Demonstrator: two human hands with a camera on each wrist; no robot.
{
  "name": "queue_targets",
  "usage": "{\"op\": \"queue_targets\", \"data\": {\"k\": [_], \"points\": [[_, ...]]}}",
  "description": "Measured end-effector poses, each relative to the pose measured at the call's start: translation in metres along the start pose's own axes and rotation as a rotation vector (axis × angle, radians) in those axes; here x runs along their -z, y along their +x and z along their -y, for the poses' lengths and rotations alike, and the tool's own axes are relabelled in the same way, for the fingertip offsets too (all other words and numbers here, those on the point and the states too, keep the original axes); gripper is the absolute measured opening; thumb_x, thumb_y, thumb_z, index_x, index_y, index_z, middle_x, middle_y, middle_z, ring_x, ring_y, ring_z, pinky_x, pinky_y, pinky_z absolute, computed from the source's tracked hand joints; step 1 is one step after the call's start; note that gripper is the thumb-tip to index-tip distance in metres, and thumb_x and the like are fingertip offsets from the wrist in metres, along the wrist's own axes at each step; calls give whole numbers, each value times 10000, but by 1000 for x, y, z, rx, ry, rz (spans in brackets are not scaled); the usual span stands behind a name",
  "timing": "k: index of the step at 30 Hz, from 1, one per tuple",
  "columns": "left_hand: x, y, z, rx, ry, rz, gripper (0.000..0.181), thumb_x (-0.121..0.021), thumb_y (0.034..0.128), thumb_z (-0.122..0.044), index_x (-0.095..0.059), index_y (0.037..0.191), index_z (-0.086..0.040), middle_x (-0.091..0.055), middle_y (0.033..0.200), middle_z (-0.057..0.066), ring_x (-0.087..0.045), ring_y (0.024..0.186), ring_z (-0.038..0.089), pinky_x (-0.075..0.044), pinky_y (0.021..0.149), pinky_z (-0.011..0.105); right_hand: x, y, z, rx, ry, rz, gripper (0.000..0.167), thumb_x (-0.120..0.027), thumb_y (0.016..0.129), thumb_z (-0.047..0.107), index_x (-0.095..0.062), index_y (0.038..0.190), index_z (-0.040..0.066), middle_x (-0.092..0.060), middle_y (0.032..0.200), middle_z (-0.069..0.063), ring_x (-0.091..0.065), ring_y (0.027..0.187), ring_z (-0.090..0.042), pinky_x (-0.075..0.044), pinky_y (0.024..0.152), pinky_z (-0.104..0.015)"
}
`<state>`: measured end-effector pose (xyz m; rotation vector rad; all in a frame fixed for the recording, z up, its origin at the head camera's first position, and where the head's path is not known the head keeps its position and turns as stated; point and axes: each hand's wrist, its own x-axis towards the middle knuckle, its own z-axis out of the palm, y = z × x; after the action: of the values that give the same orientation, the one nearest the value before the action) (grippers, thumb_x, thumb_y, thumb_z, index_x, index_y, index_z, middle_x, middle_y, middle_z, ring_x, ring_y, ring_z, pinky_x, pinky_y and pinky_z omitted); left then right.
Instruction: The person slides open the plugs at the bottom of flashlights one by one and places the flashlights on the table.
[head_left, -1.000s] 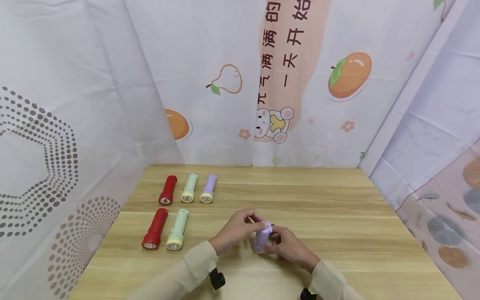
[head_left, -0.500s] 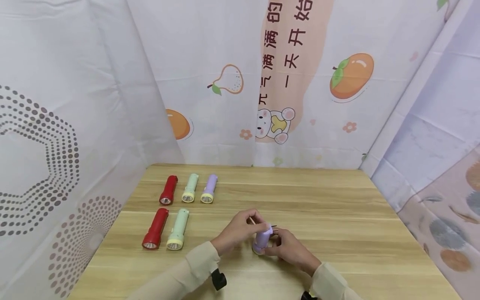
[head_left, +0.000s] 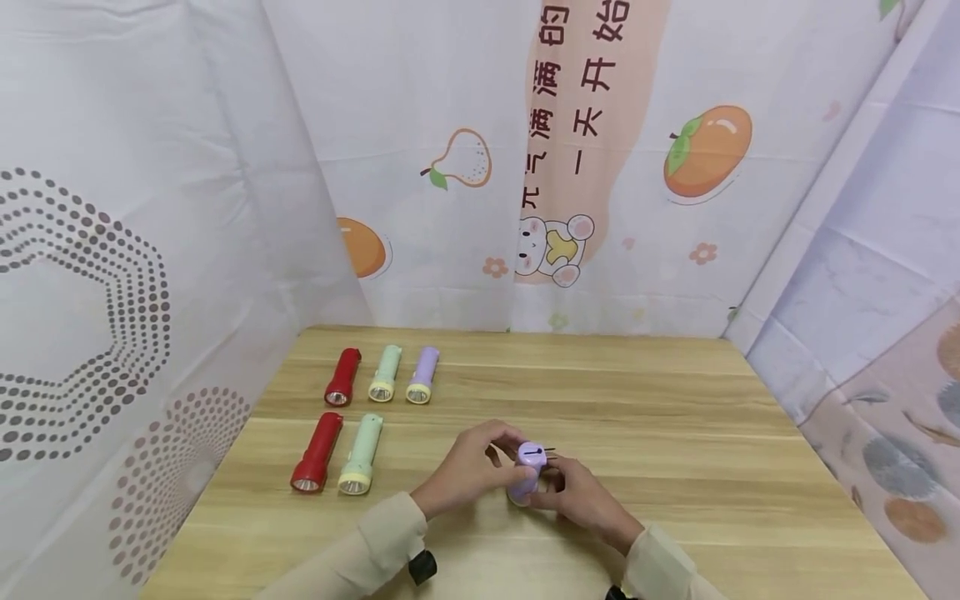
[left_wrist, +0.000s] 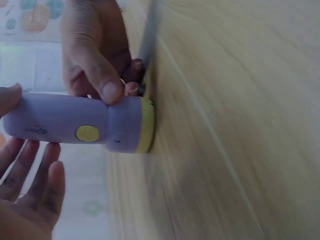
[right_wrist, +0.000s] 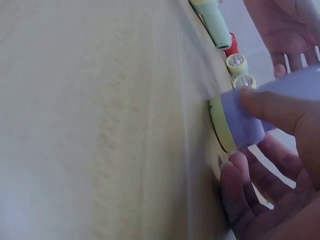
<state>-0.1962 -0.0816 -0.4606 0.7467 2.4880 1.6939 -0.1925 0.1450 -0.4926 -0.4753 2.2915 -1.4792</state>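
Note:
A purple flashlight with a yellow rim stands lens-down on the wooden table, between both hands. My left hand pinches its upper end, thumb on one side and fingers on the other. Lower down, the thumb and fingers of my right hand grip the wider lamp end, just above the table. In the left wrist view a yellow button shows on the purple body. Two thin dark pins stick out to the right near the flashlight's top, which bears a dark slot-like mark. The lens is hidden against the table.
On the left lie two rows of flashlights. At the back are a red one, a mint green one and a purple one. In front are a red and a mint green one. Printed curtains border the table.
My left hand has slid from over the flashlight's top down to its side, so the top end now shows. My right hand keeps its grip. The view has shifted slightly.

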Motion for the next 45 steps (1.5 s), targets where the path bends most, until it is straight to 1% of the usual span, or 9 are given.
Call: {"op": "queue_targets", "data": {"k": [3, 7, 9, 11, 15, 23, 31, 38, 45], "points": [[-2, -1, 3, -60, 39, -32, 321, -852, 861, -338, -728, 1138, -231, -685, 1023, -134, -655, 934, 88, -562, 759, 301, -6, -3, -3, 19, -58, -54, 569, -859, 846, 269, -631, 1322, 54, -668, 1020, -50, -542, 792, -168, -464, 629, -251], [-3, -2, 5, -82, 32, -69, 318, -822, 891, -311, -723, 1163, -179, -691, 1043, -111, -661, 932, 81, -575, 757, 301, -12, -5, -6, 46, -101, -115, 618, -908, 788, 280, -617, 1288, 62, -675, 1119, -49, -564, 885, -188, -476, 725, -257], [-2, -2, 6, -72, 22, -80, 323, -809, 906, -300, -715, 1183, -163, -694, 1060, -99, -667, 936, 82, -578, 764, 303, -14, -5, -6, 57, -109, -134, 583, -917, 776, 274, -636, 1245, 71, -681, 1133, -47, -569, 897, -192, -482, 742, -258], [-1, -2, 6, -58, 16, -87, 326, -799, 918, -289, -707, 1199, -151, -698, 1074, -88, -672, 937, 84, -580, 770, 305, -15, -5, -5, 67, -122, -149, 541, -918, 772, 273, -659, 1205, 78, -690, 1102, -30, -570, 887, -177, -478, 738, -249], [-1, 0, 7, -25, 1, -108, 321, -790, 928, -296, -711, 1201, -148, -713, 1057, -69, -675, 921, 97, -573, 782, 298, -14, -5, -3, 72, -154, -175, 512, -921, 764, 286, -686, 1173, 88, -689, 998, 9, -559, 800, -146, -468, 672, -238], [-3, 3, 12, 31, -40, -202, 309, -789, 927, -319, -730, 1167, -132, -719, 998, -39, -665, 887, 131, -559, 778, 274, -17, -9, 0, 81, -137, -183, 549, -922, 773, 250, -664, 1220, 63, -681, 1011, -15, -570, 744, -121, -482, 625, -229], [-3, 9, 15, 74, -84, -261, 309, -795, 920, -325, -728, 1163, -146, -721, 1010, -34, -673, 916, 144, -573, 789, 282, -18, -9, 0, 93, -162, -195, 525, -884, 826, 258, -666, 1264, 69, -691, 1016, 5, -578, 748, -90, -496, 635, -229], [-4, 14, 15, 116, -80, -276, 320, -782, 928, -364, -738, 1147, -136, -724, 1003, -34, -672, 927, 146, -565, 810, 282, -19, -10, 0, 112, -195, -216, 541, -890, 818, 271, -666, 1260, 53, -703, 1000, -4, -577, 740, -91, -495, 635, -232], [-5, 16, 14, 158, -108, -274, 358, -781, 922, -407, -739, 1150, -134, -725, 1015, -30, -673, 940, 155, -564, 839, 306, -21, -12, 0, 131, -181, -224, 560, -906, 798, 265, -657, 1248, 42, -719, 1011, -25, -587, 727, -83, -504, 628, -232]]}}
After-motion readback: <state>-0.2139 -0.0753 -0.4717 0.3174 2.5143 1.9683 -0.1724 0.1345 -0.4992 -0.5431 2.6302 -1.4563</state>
